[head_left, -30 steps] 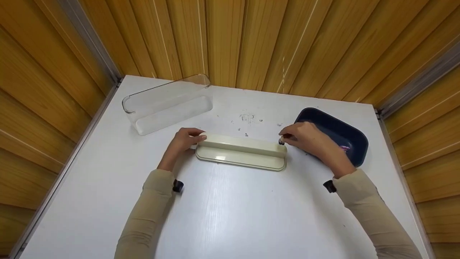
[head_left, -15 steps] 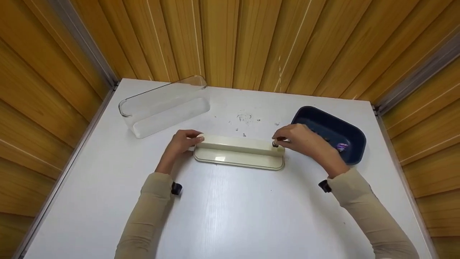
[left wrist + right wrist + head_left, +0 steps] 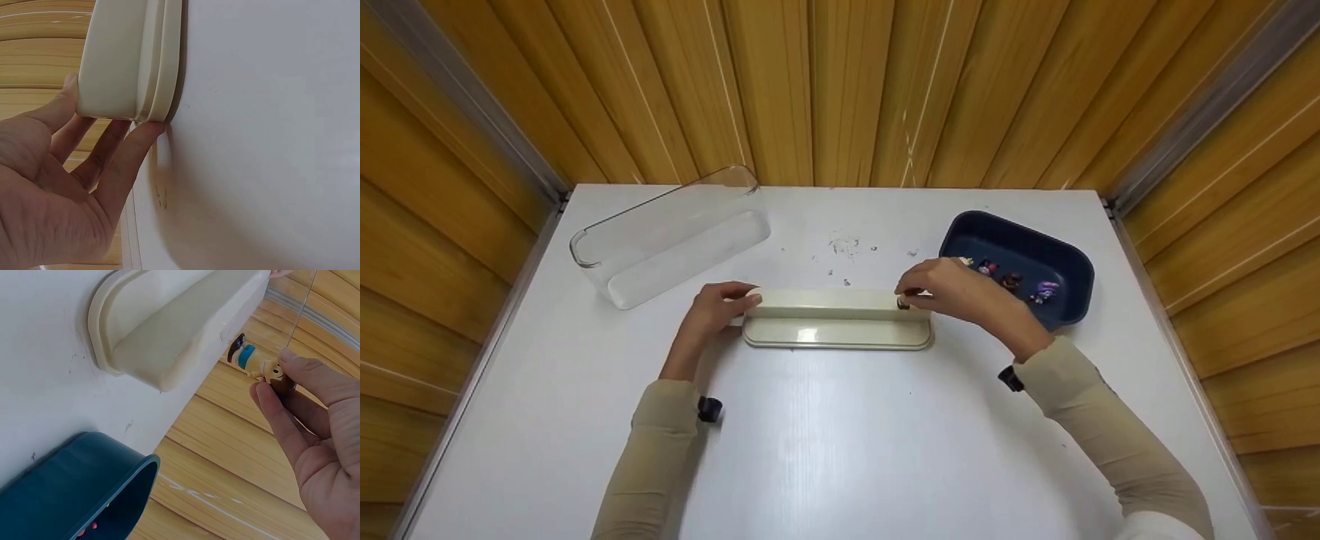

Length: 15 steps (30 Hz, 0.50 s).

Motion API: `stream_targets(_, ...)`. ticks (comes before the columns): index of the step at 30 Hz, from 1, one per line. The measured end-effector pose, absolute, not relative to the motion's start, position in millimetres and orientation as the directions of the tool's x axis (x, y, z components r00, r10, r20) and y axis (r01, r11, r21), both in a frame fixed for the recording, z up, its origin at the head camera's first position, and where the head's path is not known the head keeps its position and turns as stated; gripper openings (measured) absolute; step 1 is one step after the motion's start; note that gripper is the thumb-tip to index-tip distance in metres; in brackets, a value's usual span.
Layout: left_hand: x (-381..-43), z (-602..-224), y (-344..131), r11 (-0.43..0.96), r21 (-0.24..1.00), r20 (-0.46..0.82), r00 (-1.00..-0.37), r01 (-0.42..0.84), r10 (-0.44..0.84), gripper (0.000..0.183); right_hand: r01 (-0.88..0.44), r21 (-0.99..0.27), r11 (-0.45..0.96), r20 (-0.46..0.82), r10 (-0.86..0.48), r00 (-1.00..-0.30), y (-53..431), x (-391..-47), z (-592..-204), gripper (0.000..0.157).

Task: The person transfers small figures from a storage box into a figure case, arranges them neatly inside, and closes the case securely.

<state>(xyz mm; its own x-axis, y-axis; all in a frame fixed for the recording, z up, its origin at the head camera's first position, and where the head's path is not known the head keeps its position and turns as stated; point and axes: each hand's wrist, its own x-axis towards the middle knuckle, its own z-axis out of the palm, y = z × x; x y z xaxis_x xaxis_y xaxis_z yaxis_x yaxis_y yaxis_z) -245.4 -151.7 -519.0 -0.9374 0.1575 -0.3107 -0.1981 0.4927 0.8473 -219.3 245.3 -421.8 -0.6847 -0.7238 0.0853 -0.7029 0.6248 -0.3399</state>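
Observation:
A long cream stepped stand (image 3: pixel 838 331) lies on the white table, with a raised back ledge and a lower front step. My left hand (image 3: pixel 712 311) grips its left end, thumb at the top edge and a fingertip down at the base, as the left wrist view shows. Over the right part of the raised ledge, my right hand (image 3: pixel 949 289) pinches a small toy figurine (image 3: pixel 256 363) by its brown-haired head between thumb and fingers. The figurine has a cream body, a teal band and dark feet pointing toward the stand. In the right wrist view a gap shows between feet and ledge.
A navy bin (image 3: pixel 1035 244) at the right holds several small figurines (image 3: pixel 1011 281), partly hidden by my right forearm. A clear rectangular container (image 3: pixel 675 214) stands at the back left. Wood-patterned panels (image 3: pixel 840 90) border the table (image 3: pixel 840 450); dark scuffs mark its back middle.
My right hand has moved a little left along the ledge with the figurine, uncovering more of the figurines in the bin. The left hand keeps its grip. The head view has shifted.

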Motion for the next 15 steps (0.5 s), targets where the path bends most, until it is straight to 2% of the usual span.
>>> stream_targets(15, -246.6, -518.0, -149.8, 0.492, 0.837, -0.349, -0.926, -0.238, 0.147, 0.047, -0.758, -0.355, 0.547, 0.147, -0.768, -0.623, 223.4, -219.6, -430.3, 0.011)
